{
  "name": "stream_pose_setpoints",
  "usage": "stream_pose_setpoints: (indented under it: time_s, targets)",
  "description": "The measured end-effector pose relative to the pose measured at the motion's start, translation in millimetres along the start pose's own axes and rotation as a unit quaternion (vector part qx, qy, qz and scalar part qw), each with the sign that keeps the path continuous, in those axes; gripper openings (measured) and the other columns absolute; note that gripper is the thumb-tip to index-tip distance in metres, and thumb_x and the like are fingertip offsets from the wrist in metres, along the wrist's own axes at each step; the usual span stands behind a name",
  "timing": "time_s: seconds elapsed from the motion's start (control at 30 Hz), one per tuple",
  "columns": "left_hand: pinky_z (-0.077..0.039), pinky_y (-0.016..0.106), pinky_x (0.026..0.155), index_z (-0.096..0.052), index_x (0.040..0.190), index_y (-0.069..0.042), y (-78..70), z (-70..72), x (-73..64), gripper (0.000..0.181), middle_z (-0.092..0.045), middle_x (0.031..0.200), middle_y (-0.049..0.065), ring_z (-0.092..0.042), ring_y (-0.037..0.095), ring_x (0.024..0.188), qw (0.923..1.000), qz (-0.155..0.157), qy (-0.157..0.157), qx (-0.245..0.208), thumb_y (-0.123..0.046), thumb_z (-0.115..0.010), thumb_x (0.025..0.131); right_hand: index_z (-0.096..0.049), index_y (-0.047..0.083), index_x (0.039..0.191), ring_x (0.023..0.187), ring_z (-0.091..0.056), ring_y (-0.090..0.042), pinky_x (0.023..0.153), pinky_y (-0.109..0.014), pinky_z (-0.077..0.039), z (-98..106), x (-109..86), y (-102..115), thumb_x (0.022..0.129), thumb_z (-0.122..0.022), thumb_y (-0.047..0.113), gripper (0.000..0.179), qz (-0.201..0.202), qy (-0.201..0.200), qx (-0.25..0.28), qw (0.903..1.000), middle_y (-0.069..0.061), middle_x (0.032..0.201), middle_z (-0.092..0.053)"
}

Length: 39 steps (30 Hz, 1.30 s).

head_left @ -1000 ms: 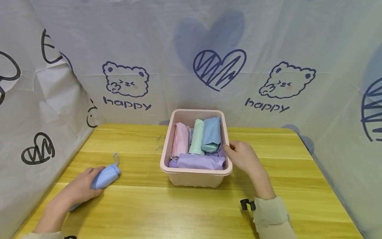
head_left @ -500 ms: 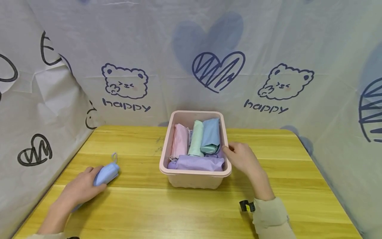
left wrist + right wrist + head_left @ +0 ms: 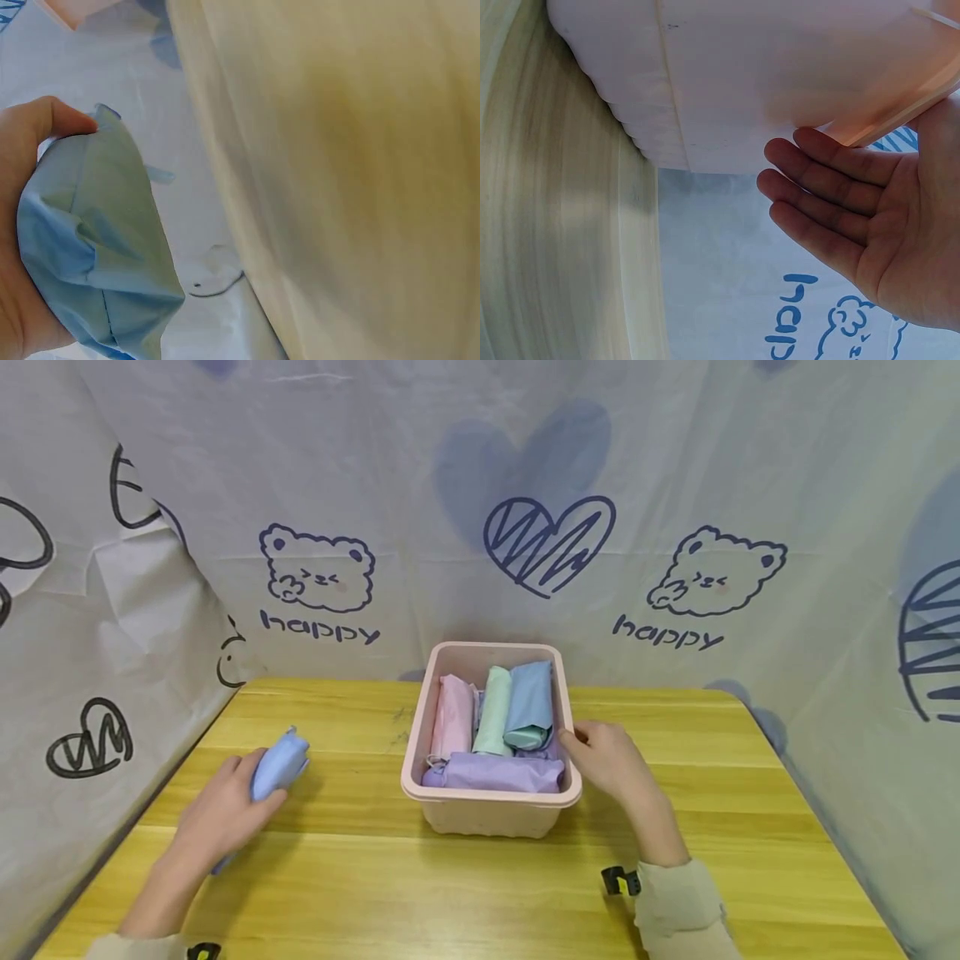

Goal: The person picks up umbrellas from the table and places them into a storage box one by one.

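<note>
My left hand (image 3: 225, 810) grips a blue folded umbrella (image 3: 281, 766), tilted, above the left part of the table. In the left wrist view the umbrella's loose cloth (image 3: 97, 240) bulges between thumb and palm. A pale pink plastic bin (image 3: 491, 818) stands at the table's middle. My right hand (image 3: 607, 756) holds its right rim, thumb at the rim and slightly bent fingers (image 3: 825, 195) against the outer wall; the thumb is hidden in the right wrist view. Inside the bin lie folded umbrellas: pink (image 3: 453, 718), mint green (image 3: 492, 710), blue (image 3: 530, 697) and lavender (image 3: 502, 772).
The yellow wood-grain table (image 3: 360, 893) reaches back to a white printed curtain (image 3: 435, 593), which also hangs along the left and right sides. A black band device (image 3: 621, 882) sits at the right wrist.
My left hand has lifted the blue umbrella off the table and moved it slightly right and away from me. The right hand stays at the bin's rim.
</note>
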<state>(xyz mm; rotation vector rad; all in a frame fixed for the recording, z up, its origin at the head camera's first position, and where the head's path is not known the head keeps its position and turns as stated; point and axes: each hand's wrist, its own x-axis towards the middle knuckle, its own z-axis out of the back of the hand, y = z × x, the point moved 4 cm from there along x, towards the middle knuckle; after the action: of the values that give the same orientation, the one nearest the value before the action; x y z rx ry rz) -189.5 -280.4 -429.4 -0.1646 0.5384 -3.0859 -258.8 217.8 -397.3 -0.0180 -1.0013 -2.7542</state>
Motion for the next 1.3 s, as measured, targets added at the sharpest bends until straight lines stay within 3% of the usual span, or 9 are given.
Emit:
stream_pose_setpoints:
  time_s: [0.17, 0.7, 0.93, 1.3]
  targets:
    - [-0.047, 0.042, 0.061, -0.038, 0.155, 0.002, -16.6, 5.9, 5.8, 0.076, -0.053, 0.126, 0.027, -0.058, 0.038, 0.092, 0.9992, 0.009, -0.024, -0.031, -0.041, -0.061, 0.097, -0.071, 0.004, 0.103, 0.062, -0.051, -0.019, 0.054, -0.033, -0.042, -0.1, -0.8, 0.4, 0.104, -0.052, 0.033, 0.034, -0.006, 0.001, 0.0, 1.0, -0.005, 0.071, -0.057]
    - [-0.051, 0.056, 0.079, -0.033, 0.16, -0.002, -73.5, 23.8, 29.8, 0.075, -0.048, 0.142, 0.029, -0.055, 0.043, 0.107, 0.9898, -0.006, -0.07, -0.124, -0.035, -0.057, 0.097, -0.072, 0.004, 0.106, 0.062, -0.051, -0.02, 0.054, -0.033, -0.042, -1.8, -2.9, -0.5, 0.104, -0.052, 0.033, 0.035, -0.011, 0.002, 0.003, 0.9999, -0.005, 0.071, -0.057]
    - [-0.051, 0.057, 0.081, -0.032, 0.161, -0.006, -102.8, 29.8, 44.6, 0.074, -0.048, 0.143, 0.027, -0.054, 0.043, 0.11, 0.9829, -0.02, -0.078, -0.166, -0.031, -0.057, 0.096, -0.072, 0.006, 0.101, 0.06, -0.049, -0.019, 0.053, -0.032, -0.04, -0.8, -2.3, 0.1, 0.103, -0.052, 0.032, 0.033, -0.01, -0.001, 0.001, 0.9999, -0.005, 0.068, -0.054]
    - [-0.052, 0.058, 0.084, -0.034, 0.161, -0.008, -140.8, 35.8, 68.9, 0.075, -0.051, 0.139, 0.024, -0.056, 0.041, 0.108, 0.9775, -0.051, -0.09, -0.184, -0.032, -0.057, 0.094, -0.072, 0.006, 0.1, 0.061, -0.049, -0.019, 0.054, -0.033, -0.04, 0.4, 0.1, 1.3, 0.103, -0.052, 0.031, 0.033, -0.002, -0.005, -0.001, 1.0, -0.005, 0.068, -0.054]
